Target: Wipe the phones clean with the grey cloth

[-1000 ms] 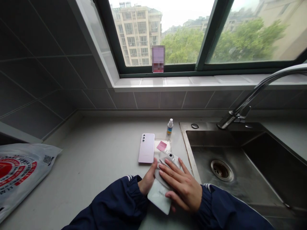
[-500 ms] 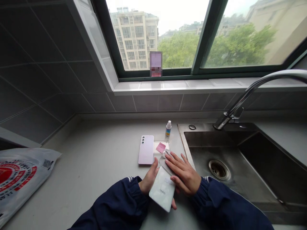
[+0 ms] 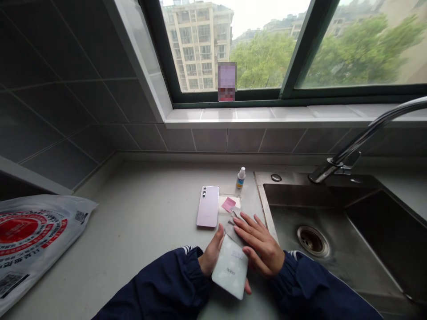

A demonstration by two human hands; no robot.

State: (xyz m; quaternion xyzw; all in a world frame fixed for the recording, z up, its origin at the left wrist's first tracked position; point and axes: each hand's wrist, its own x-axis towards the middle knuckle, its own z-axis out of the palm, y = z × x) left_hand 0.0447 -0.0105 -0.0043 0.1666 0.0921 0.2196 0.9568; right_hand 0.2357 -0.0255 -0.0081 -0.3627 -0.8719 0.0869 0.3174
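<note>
A pale green phone [image 3: 230,271] lies back side up in my left hand [image 3: 212,253], thumb along its left edge and fingers underneath. My right hand [image 3: 262,244] presses a thin grey cloth [image 3: 233,231] on the phone's upper end, its fingers stretched out nearly flat over the cloth. That upper end is hidden. Just beyond the hands, a lilac phone [image 3: 208,208] lies on the counter, its cameras facing up. Beside it is a clear phone case [image 3: 237,199] with a pink square of paper or cloth [image 3: 228,204] on it. Behind them stands a small white spray bottle [image 3: 240,178].
A steel sink [image 3: 267,209] with a chrome tap [image 3: 343,153] takes up the right side. A white plastic bag [image 3: 50,240] with red print lies on the left of the grey counter [image 3: 150,200]. The window sill [image 3: 253,114] runs along the back.
The whole view has shifted, so things appear slightly farther right. My left hand keeps its hold on the pale green phone, and the right hand and cloth stay over its upper end.
</note>
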